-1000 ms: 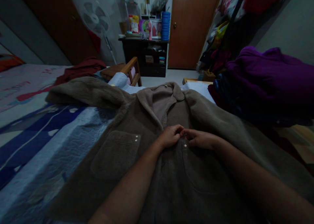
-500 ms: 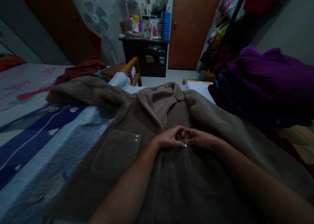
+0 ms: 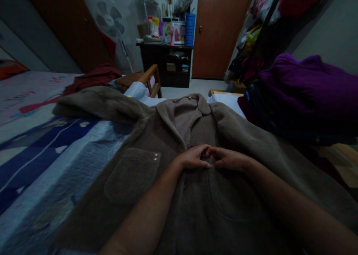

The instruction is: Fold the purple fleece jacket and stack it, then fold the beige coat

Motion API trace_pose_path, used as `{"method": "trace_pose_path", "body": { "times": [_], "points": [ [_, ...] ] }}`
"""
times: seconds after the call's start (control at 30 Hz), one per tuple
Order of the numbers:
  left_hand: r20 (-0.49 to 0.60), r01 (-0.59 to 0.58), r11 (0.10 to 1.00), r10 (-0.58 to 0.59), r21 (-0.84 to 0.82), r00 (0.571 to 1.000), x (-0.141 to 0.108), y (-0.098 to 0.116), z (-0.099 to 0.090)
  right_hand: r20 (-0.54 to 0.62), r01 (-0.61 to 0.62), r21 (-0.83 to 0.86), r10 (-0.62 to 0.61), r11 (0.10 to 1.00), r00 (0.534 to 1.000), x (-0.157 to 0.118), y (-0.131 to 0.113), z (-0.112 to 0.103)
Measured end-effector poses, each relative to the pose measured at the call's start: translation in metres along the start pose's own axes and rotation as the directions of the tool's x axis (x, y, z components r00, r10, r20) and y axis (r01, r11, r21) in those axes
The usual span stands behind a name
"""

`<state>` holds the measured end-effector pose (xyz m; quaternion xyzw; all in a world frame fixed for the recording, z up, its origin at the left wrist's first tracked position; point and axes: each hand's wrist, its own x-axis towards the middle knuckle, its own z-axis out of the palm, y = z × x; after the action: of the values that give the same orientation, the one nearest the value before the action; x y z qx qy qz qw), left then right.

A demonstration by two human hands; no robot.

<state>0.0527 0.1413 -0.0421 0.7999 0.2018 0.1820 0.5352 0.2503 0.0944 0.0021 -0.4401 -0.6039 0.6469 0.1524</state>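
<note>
A brown fleecy coat (image 3: 167,135) lies spread out, its collar pointing away from me and its sleeves out to the sides. My left hand (image 3: 194,156) and my right hand (image 3: 231,159) meet at the upper edge of the coat's right-side pocket (image 3: 235,195). Both hands have curled fingers, and their fingertips nearly touch each other at the cloth there. The thumbs press near the pocket's corner. On the left, another pocket (image 3: 134,175) shows two small pale studs (image 3: 156,157) at its corner.
Under the coat is a light blue quilted cover (image 3: 92,165). A heap of purple cloth (image 3: 313,87) rises at the right. Patterned bedding (image 3: 33,98) spreads at the left. Behind stand a white fan (image 3: 110,20), a dark shelf (image 3: 165,65) and a wooden door (image 3: 215,35).
The pale stud seen between my thumbs before is now covered. My right thumb has shifted slightly, and both hands stay at the pocket edge.
</note>
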Motion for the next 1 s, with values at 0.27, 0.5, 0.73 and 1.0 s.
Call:
{"method": "trace_pose_path", "body": {
  "times": [0.27,0.5,0.73,1.0],
  "points": [
    [0.005,0.046,0.999,-0.046,-0.006,0.999,-0.0001,-0.0025,-0.0016,-0.006,-0.041,0.003,0.041,0.999,0.999,0.0005,-0.0036,0.0027],
    [0.016,0.008,0.999,-0.008,-0.034,1.000,0.0007,-0.0051,-0.0007,-0.021,-0.041,-0.019,0.040,0.999,0.999,0.0003,-0.0048,0.0049],
    [0.015,0.001,0.999,0.000,-0.039,1.000,0.0011,-0.0090,0.0000,-0.034,-0.052,-0.082,0.050,0.995,0.998,-0.0002,-0.0075,0.0053],
    [0.027,0.007,1.000,-0.007,-0.002,1.000,0.0018,-0.0046,-0.0003,-0.031,-0.029,-0.029,0.028,0.999,0.999,0.0034,-0.0026,0.0037]
  ]
}}
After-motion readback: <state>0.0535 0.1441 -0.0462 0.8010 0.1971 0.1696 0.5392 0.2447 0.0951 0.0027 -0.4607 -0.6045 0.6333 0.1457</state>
